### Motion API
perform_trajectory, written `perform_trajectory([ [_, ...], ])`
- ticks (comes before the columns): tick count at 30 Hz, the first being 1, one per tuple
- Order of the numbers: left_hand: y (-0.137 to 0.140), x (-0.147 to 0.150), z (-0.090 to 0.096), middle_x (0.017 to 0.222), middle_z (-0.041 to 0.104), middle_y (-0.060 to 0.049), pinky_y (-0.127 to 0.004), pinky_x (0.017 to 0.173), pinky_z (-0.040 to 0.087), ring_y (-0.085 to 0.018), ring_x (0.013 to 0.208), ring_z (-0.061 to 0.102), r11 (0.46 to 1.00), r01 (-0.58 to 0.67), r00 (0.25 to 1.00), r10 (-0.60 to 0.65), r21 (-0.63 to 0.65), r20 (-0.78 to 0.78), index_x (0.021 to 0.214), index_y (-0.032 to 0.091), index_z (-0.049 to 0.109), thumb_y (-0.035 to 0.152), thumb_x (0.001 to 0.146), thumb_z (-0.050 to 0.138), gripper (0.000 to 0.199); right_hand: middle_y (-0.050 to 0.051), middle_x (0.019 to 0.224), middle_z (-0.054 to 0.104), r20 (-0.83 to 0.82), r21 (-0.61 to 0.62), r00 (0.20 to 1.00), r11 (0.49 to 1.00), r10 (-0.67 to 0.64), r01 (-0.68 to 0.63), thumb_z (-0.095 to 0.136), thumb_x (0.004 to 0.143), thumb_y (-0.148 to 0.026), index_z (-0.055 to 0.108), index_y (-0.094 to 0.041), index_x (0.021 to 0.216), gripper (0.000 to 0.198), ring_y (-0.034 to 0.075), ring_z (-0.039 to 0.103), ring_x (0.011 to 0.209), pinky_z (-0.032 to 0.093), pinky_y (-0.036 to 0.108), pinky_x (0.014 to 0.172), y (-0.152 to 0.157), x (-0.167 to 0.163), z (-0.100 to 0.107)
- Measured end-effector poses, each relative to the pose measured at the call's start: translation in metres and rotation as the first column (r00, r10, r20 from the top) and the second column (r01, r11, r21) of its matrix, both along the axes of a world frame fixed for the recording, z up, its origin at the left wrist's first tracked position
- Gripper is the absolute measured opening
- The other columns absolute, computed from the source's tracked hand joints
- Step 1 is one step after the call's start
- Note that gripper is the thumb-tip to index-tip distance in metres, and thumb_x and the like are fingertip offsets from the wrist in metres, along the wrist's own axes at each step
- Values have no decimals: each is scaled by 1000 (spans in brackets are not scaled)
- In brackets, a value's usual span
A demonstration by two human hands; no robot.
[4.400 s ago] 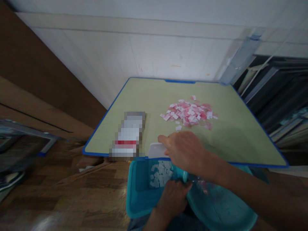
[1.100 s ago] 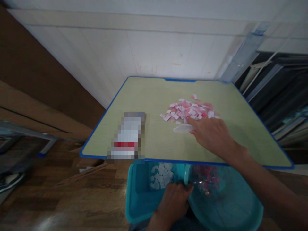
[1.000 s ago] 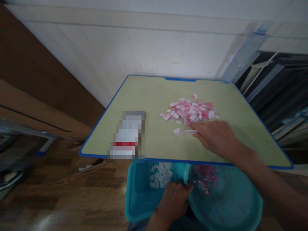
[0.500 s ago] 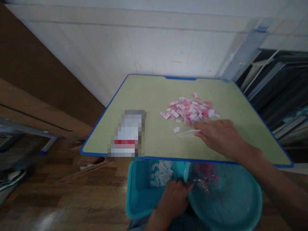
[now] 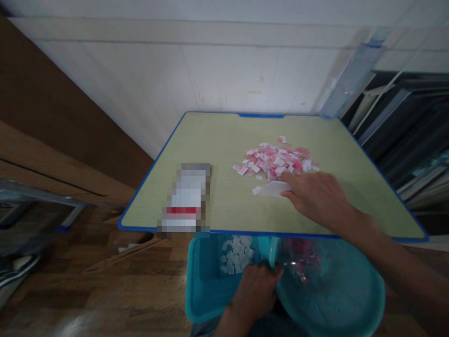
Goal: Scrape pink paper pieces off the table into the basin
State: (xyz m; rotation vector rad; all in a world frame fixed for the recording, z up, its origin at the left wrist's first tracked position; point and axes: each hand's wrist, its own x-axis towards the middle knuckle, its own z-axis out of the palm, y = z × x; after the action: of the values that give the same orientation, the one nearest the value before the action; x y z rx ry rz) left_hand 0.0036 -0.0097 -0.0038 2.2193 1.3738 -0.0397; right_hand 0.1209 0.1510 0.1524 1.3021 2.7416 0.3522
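My right hand (image 5: 314, 194) is closed over the table, pinching a thin white card (image 5: 275, 189) between thumb and fingers. The card's left end meets a small loose white piece (image 5: 257, 190) on the tabletop. Just beyond the fingers lies a pile of small pink and white pieces (image 5: 273, 159), which look like paper or film. Below the front edge, my left hand (image 5: 257, 283) is closed on the rim of a round teal basin (image 5: 351, 299). Inside the basin is crinkled clear plastic with pink contents (image 5: 303, 260).
A small table (image 5: 220, 206) with a blue edge stands against the white wall. A pixelated oblong object (image 5: 185, 196) lies at its left. The rectangular teal bin (image 5: 199, 299) underneath holds white pieces (image 5: 237, 255). A clear plastic bottle or tube (image 5: 354, 75) leans at the back right.
The white card has turned so that more of its face shows, and its end has come to the loose white piece. My left hand keeps its grip on the basin.
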Motion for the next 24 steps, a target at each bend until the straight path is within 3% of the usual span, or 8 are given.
perform_trajectory([
  [5,-1,-1,-2,87,66,-9,-40,67,50,-28,79,62,1000,1,1000,-1,-4,-2,125,21,48,17,79,49,46,11,84,70,27,23,999,999,-27,26,47,86,-26,58,-19,108,25,23,63,73,31,30,55,7,-17,1],
  [10,-1,0,-3,85,66,-9,-39,66,50,-27,78,62,1000,3,1000,-3,-9,5,122,21,50,17,78,49,44,9,78,68,16,50,1000,999,-17,16,40,88,-21,57,-20,106,24,21,62,68,24,30,51,6,-26,-5],
  [19,-2,0,-5,87,65,-8,-39,67,50,-27,79,62,1000,-19,1000,19,9,13,125,23,48,17,78,50,47,4,66,65,15,-24,974,974,228,-227,42,89,-20,60,-21,98,20,16,54,59,16,31,49,11,-28,-7],
  [24,-3,-1,-6,87,65,-8,-39,67,50,-28,79,62,1000,-26,1000,26,13,11,123,23,50,18,78,49,45,2,69,64,16,23,900,899,436,-436,44,87,-14,58,-19,88,15,13,51,56,14,32,50,14,-11,-10],
])
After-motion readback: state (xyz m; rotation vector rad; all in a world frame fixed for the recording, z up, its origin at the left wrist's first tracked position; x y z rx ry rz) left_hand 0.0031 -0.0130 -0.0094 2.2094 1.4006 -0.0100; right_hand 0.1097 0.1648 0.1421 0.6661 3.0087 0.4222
